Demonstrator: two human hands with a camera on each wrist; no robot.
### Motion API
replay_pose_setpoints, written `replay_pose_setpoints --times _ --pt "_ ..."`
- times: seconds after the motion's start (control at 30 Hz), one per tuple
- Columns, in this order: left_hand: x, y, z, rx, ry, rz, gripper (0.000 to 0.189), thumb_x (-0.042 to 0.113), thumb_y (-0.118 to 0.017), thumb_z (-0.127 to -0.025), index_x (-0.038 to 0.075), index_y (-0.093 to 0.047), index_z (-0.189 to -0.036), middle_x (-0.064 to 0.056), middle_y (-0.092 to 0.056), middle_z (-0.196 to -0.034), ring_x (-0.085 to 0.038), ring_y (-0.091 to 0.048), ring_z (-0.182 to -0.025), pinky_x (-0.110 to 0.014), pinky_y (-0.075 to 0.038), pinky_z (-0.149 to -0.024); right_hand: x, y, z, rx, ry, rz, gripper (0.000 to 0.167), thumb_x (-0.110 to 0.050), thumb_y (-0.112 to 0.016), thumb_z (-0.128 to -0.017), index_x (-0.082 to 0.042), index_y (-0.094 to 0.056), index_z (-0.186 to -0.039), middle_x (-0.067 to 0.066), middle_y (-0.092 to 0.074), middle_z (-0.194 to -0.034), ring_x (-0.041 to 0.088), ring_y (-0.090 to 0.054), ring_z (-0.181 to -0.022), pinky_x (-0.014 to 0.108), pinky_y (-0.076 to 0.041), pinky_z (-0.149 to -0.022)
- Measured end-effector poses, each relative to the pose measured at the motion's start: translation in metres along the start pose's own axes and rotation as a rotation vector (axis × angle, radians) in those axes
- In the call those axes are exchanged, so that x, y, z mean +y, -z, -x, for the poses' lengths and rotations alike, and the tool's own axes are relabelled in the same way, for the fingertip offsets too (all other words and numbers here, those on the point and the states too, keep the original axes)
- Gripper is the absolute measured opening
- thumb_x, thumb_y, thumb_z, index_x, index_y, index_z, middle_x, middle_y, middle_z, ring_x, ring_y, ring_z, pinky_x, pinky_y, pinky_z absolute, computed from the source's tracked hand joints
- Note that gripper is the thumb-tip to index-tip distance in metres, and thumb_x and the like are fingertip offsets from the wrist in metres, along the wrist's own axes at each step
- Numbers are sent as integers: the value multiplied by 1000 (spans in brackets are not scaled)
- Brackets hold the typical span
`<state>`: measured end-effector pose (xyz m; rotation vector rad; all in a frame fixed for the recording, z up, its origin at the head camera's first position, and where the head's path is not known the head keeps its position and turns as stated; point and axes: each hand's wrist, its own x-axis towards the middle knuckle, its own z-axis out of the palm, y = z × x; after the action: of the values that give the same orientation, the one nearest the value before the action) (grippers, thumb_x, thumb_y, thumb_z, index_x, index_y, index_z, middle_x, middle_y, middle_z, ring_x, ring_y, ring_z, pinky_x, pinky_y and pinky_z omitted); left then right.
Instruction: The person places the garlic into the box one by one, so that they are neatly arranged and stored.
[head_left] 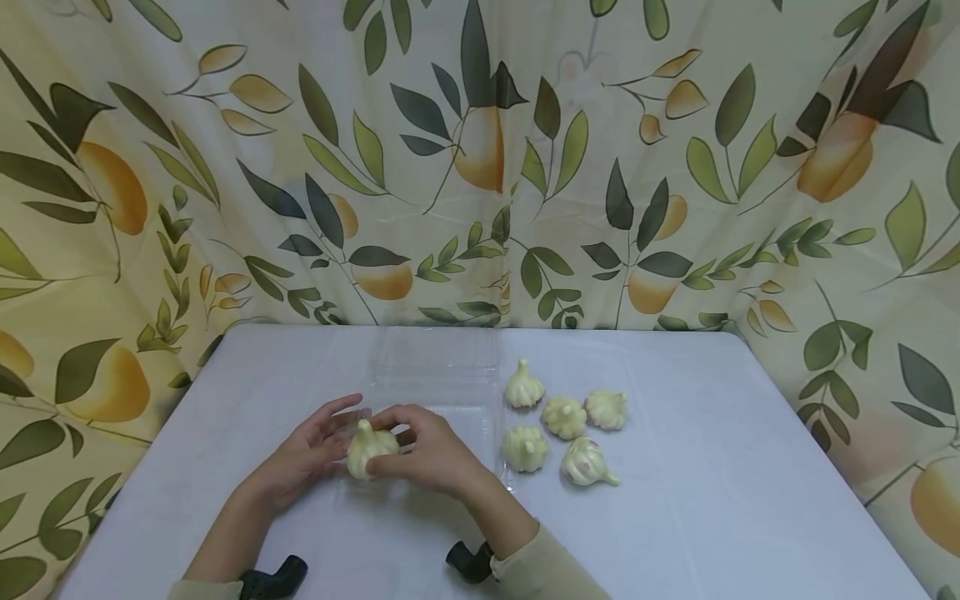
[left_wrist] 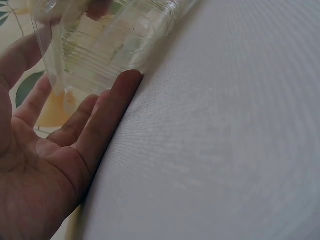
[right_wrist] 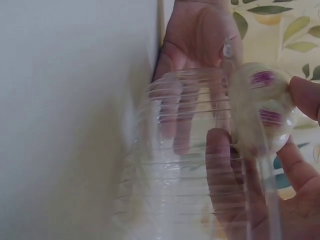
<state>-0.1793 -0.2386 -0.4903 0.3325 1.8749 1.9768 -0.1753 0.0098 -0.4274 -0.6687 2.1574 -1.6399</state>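
A garlic bulb (head_left: pixel 370 452), pale with its stem up, is held between the thumb and fingers of my right hand (head_left: pixel 437 457). It is at the left end of a clear plastic clamshell box (head_left: pixel 472 429), whose lid (head_left: pixel 431 358) lies opened toward the back. In the right wrist view, purple marks show on the underside of the garlic bulb (right_wrist: pixel 265 107), above the box's ribbed wall (right_wrist: pixel 185 175). My left hand (head_left: pixel 300 457) stands at the box's left end; in the left wrist view, its relaxed fingers (left_wrist: pixel 107 117) lie beside the clear wall (left_wrist: pixel 100 60).
Several more garlic bulbs (head_left: pixel 564 417) sit in a loose group just right of the box. A white cloth covers the table (head_left: pixel 690 492). Behind it hangs a curtain (head_left: pixel 480 167) printed with leaves and fruit.
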Motion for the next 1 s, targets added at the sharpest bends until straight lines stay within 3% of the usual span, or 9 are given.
replay_pose_setpoints --times 0.47,1.0 --pt "2 -1 -1 35 26 -23 69 9 -59 -99 14 -23 -158 -19 -26 -160 -18 -53 -126 -39 -55 -92 8 -2 -1 14 -27 108 41 -25 -83 -77 -24 -69 -115 -3 -56 -112 14 -64 -94 25 -54 -78" --pt "5 -3 0 43 37 -18 70 9 -58 -99 16 -22 -158 -18 -26 -160 -21 -48 -131 -41 -55 -91 11 -3 -2 30 -17 264 41 -27 -80 -77 -21 -68 -116 -3 -62 -115 14 -61 -100 26 -51 -83"
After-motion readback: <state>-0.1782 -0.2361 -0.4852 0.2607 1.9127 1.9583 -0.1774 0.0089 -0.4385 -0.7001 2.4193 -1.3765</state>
